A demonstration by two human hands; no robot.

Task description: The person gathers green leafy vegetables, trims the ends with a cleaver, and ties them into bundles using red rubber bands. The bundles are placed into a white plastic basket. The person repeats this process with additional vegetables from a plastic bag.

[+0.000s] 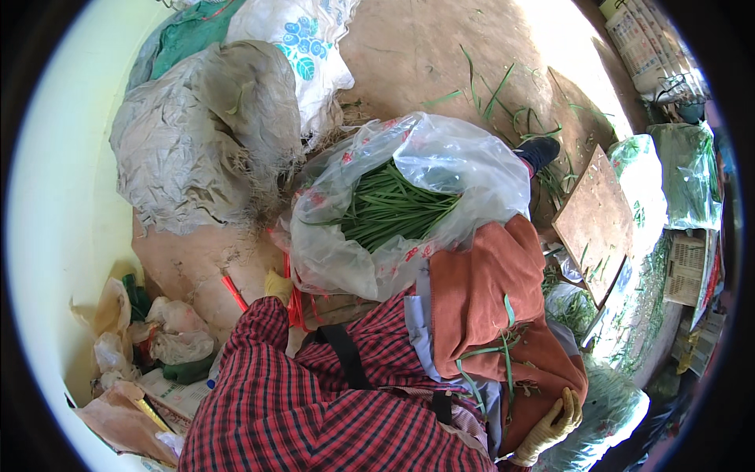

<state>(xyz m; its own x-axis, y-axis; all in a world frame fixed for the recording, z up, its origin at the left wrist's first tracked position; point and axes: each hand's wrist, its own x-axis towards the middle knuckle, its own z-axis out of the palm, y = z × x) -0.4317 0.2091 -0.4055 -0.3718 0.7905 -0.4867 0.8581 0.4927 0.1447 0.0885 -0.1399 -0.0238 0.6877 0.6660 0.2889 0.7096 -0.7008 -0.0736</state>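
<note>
My left hand (277,287), in a yellowish glove, is beside red plastic strips (296,307). The sleeve hides much of this hand, so its grip cannot be made out. Another red bundle of strips (235,293) shows left of it. My right hand (553,426), also gloved, rests on the edge of a rust-brown cloth (486,283) over my lap, its thumb apart from the fingers. Loose green leaves (506,354) lie on that cloth. In front of me a clear plastic bag (330,259) with red print stands wide at the mouth, full of long flat green leaves (392,206).
Grey woven sacks (177,147) and a white sack (283,29) stand at upper left. A wooden board (596,224) leans at right near filled plastic bags (687,177) and a crate (684,268). Crumpled bags (183,330) lie lower left; leaves (501,88) litter the floor.
</note>
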